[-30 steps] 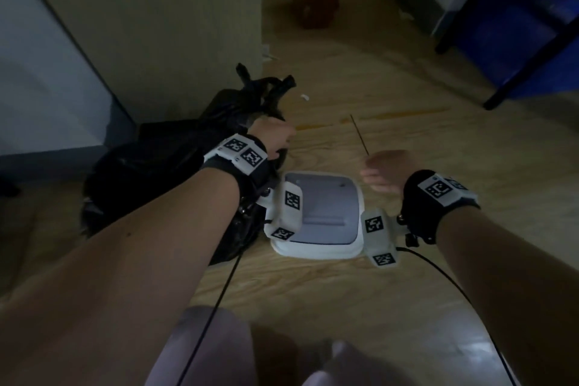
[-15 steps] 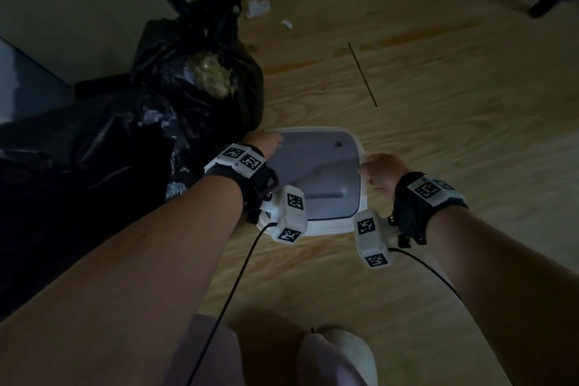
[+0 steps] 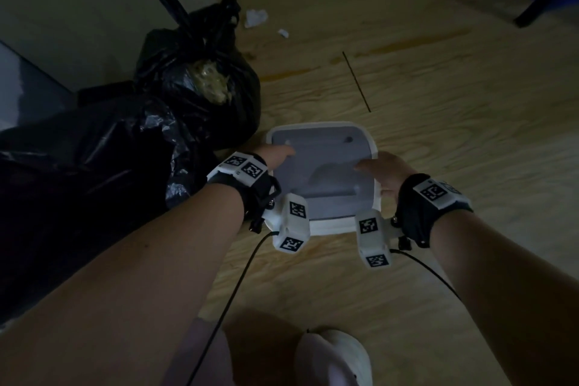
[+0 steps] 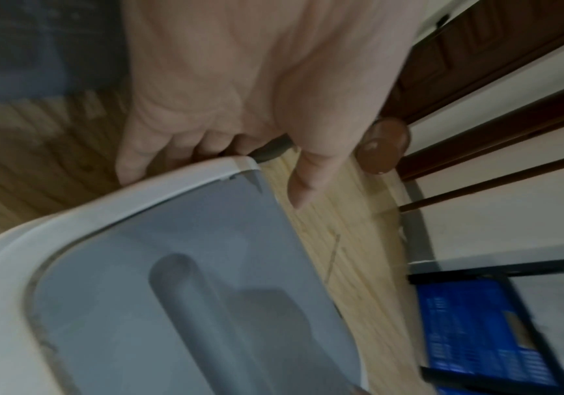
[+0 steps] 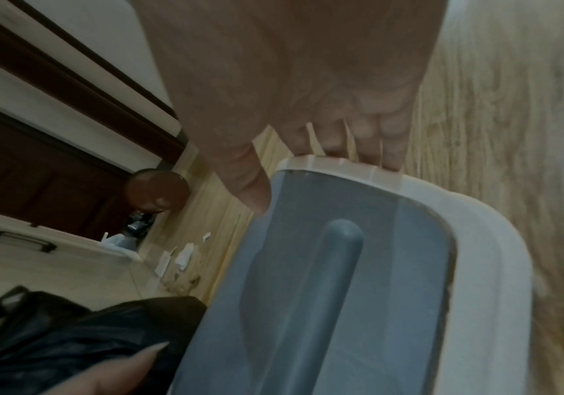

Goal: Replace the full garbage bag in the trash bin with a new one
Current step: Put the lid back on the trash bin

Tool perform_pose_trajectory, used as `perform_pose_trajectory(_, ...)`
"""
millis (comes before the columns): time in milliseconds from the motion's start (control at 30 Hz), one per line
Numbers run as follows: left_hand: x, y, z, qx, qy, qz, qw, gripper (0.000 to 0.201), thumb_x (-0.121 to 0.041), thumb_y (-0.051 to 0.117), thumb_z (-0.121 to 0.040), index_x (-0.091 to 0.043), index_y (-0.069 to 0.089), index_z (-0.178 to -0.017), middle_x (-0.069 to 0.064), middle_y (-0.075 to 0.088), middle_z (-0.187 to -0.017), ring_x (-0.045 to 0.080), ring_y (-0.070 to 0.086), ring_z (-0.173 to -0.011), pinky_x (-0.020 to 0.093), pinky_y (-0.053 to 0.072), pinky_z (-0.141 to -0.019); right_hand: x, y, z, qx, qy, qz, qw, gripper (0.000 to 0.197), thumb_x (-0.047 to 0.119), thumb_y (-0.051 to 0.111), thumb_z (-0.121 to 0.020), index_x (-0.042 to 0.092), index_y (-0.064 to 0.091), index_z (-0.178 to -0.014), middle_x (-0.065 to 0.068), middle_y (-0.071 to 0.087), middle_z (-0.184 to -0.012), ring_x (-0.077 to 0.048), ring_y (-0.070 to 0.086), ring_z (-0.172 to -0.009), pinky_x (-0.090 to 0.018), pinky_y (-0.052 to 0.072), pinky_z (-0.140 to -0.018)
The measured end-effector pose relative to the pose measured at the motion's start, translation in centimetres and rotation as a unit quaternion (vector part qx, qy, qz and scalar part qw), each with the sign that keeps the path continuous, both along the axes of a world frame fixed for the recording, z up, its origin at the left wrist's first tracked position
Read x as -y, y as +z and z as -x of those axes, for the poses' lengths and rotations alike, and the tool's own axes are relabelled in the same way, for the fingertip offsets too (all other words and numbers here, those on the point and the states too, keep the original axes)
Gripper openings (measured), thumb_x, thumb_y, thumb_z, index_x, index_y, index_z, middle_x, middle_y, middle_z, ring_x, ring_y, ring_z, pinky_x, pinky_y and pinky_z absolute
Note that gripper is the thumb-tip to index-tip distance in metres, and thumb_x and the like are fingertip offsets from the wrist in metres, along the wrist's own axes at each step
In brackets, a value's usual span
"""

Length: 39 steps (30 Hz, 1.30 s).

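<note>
A white trash bin, grey within its rim, stands on the wood floor, seen from above. My left hand grips its left rim, fingers curled outside and thumb over the edge. On the opposite side my right hand holds the rim, thumb on the grey surface. The full black garbage bag, tied at the top, sits on the floor just left of the bin. A tear in it shows yellowish contents.
More black bag plastic spreads at the left against a pale wall. Paper scraps lie beyond the bag. A dark furniture leg crosses the top right. My foot stands near the bin. A brown round object sits by the door.
My left hand let go of the bag's knot and moved to the bin's left rim. My right hand came down onto the right rim. The head view tilted down.
</note>
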<state>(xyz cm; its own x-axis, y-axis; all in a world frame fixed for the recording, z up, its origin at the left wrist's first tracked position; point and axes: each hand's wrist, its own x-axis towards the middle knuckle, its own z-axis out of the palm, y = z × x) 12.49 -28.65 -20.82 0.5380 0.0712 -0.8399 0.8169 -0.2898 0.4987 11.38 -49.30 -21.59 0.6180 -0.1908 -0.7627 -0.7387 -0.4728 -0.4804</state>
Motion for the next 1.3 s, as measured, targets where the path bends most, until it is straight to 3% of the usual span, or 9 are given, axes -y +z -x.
perform_pose_trajectory(100,0.5,2.3,0.1,0.012,-0.006,0.013,1.000,0.077,-0.038,0.067,-0.068,-0.004,0.048,-0.135,0.016,0.053,-0.137,0.034,0.055,-0.121,0.048,0.045,-0.104,1.1,2.0,0.0,0.025,-0.004,0.018,1.000,0.063,0.040,0.063,-0.063,0.013,0.058,-0.120,-0.014,0.067,-0.107,-0.034,0.065,-0.095,-0.053,0.054,-0.087)
perform_pose_trajectory(267,1.8,9.0,1.8,0.071,-0.028,-0.003,0.997,0.061,-0.029,0.056,-0.091,0.000,0.035,-0.141,0.012,0.041,-0.145,0.033,0.045,-0.130,0.039,0.042,-0.098,2.0,8.0,1.9,0.060,-0.006,0.035,0.998,0.068,0.040,0.061,-0.061,0.008,0.058,-0.122,-0.018,0.066,-0.112,-0.036,0.063,-0.100,-0.048,0.053,-0.089)
perform_pose_trajectory(400,2.0,14.0,3.7,0.119,-0.042,-0.014,0.992,0.058,-0.028,0.052,-0.093,-0.003,0.034,-0.143,0.012,0.035,-0.150,0.030,0.037,-0.136,0.035,0.037,-0.103,2.4,13.3,3.9,0.113,-0.014,0.030,0.993,0.049,0.028,0.061,-0.080,0.005,0.055,-0.123,-0.018,0.063,-0.114,-0.036,0.061,-0.103,-0.046,0.052,-0.088)
perform_pose_trajectory(533,1.6,18.6,6.2,0.164,-0.023,-0.011,0.986,0.059,-0.028,0.057,-0.090,-0.003,0.039,-0.141,0.012,0.043,-0.145,0.030,0.045,-0.130,0.036,0.041,-0.105,2.2,17.8,5.5,0.165,-0.026,0.022,0.986,0.055,0.023,0.061,-0.079,0.005,0.051,-0.130,-0.018,0.060,-0.122,-0.038,0.060,-0.107,-0.046,0.050,-0.092)
perform_pose_trajectory(700,-0.8,23.7,9.1,0.203,-0.004,-0.008,0.979,0.057,-0.031,0.058,-0.089,-0.005,0.044,-0.138,0.013,0.048,-0.140,0.032,0.050,-0.125,0.042,0.043,-0.106,0.8,22.0,6.9,0.211,-0.003,0.022,0.977,0.074,0.035,0.064,-0.053,0.014,0.057,-0.124,-0.012,0.064,-0.120,-0.033,0.063,-0.103,-0.047,0.051,-0.092)
perform_pose_trajectory(900,-5.9,27.8,12.2,0.249,0.058,-0.047,0.966,0.052,-0.030,0.058,-0.088,-0.001,0.050,-0.131,0.019,0.051,-0.139,0.035,0.050,-0.128,0.042,0.045,-0.100,-4.2,27.1,8.9,0.257,0.057,-0.001,0.965,0.068,0.031,0.061,-0.066,0.027,0.047,-0.133,-0.003,0.062,-0.122,-0.028,0.061,-0.106,-0.041,0.050,-0.094)
perform_pose_trajectory(1100,-12.9,29.4,15.1,0.260,0.134,-0.058,0.955,0.056,-0.031,0.061,-0.086,-0.002,0.049,-0.133,0.019,0.051,-0.138,0.035,0.053,-0.124,0.044,0.046,-0.100,-11.2,27.8,7.7,0.284,0.144,-0.037,0.947,0.098,0.041,0.058,-0.043,0.032,0.040,-0.139,-0.003,0.057,-0.132,-0.030,0.058,-0.115,-0.048,0.047,-0.098)
perform_pose_trajectory(1200,-16.9,29.0,16.2,0.242,0.162,-0.056,0.955,0.082,-0.038,0.073,-0.061,-0.005,0.051,-0.132,0.019,0.058,-0.130,0.034,0.060,-0.113,0.050,0.047,-0.100,-15.5,28.7,8.8,0.272,0.182,-0.046,0.944,0.083,0.032,0.059,-0.064,0.027,0.033,-0.143,-0.005,0.055,-0.130,-0.031,0.055,-0.116,-0.049,0.045,-0.100)
perform_pose_trajectory(1300,-20.5,28.3,17.2,0.238,0.196,-0.071,0.949,0.066,-0.033,0.069,-0.074,-0.005,0.051,-0.132,0.016,0.057,-0.131,0.036,0.058,-0.116,0.049,0.046,-0.102,-19.1,28.0,8.7,0.259,0.213,-0.056,0.940,0.072,0.023,0.055,-0.077,0.023,0.032,-0.145,-0.007,0.052,-0.135,-0.030,0.055,-0.116,-0.048,0.045,-0.101)
